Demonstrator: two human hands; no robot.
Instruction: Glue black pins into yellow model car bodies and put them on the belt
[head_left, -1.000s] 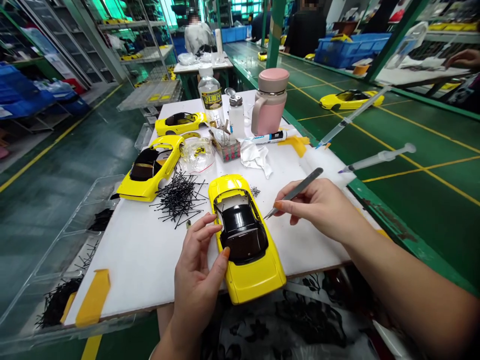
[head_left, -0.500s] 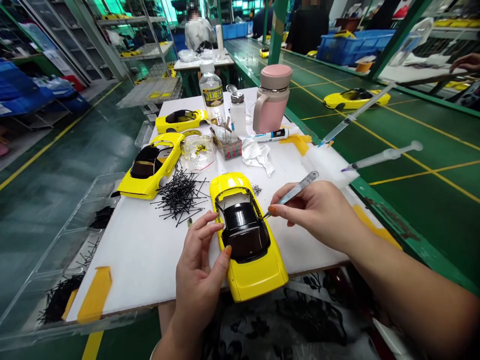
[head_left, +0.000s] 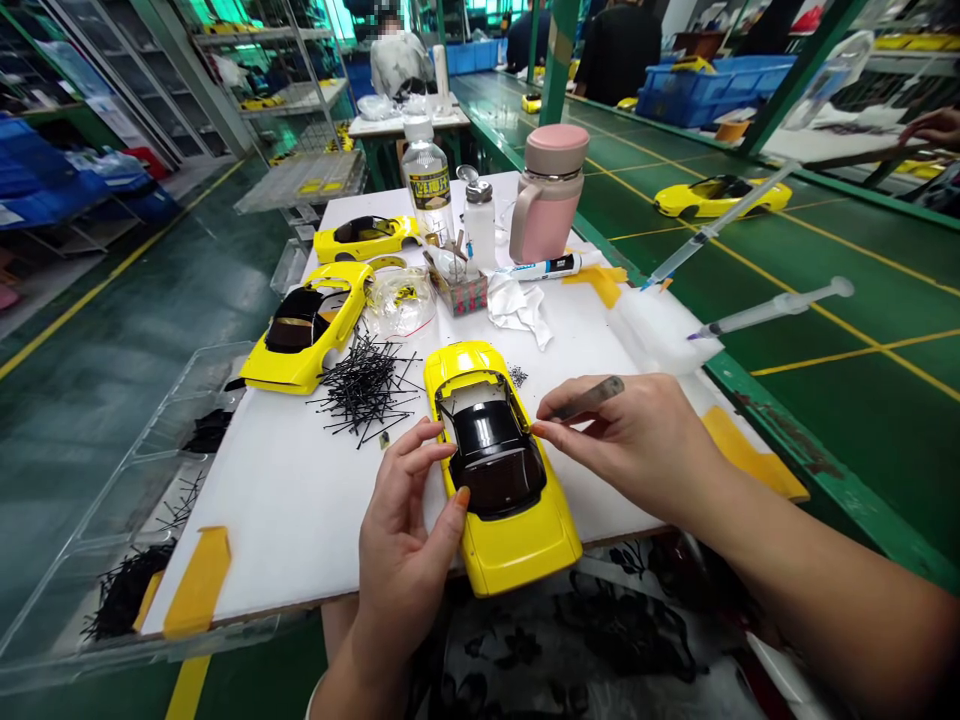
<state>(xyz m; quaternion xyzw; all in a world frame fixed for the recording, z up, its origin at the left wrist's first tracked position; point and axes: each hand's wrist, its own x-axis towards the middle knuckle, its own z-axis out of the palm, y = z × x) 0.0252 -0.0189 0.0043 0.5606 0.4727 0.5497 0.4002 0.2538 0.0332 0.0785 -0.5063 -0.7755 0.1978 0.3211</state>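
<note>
A yellow toy car body [head_left: 517,545] with a black roof and dark rear window lies at the table's near edge. Along its left side, my left hand [head_left: 409,510] grips it, thumb on the rear and fingers by the door opening. Pinched in my right hand [head_left: 630,430] are metal tweezers [head_left: 592,398], held at the car's right side; their tips are hidden behind the fingers and the body. Tiny black parts [head_left: 517,376] lie just beyond the car. To its left is a pile of thin black sticks [head_left: 365,390].
Two more yellow car bodies [head_left: 307,330] stand at the left. Behind are a clear bottle [head_left: 429,190], a pink mug [head_left: 550,200], a marker [head_left: 544,268] and crumpled tissue [head_left: 519,312]. Syringes [head_left: 772,308] lie at the right, beside a green conveyor [head_left: 840,260] carrying cars.
The tweezers have tilted lower in my right hand, and that hand has shifted slightly. My left hand keeps its hold on the car body. The whole view has moved a little.
</note>
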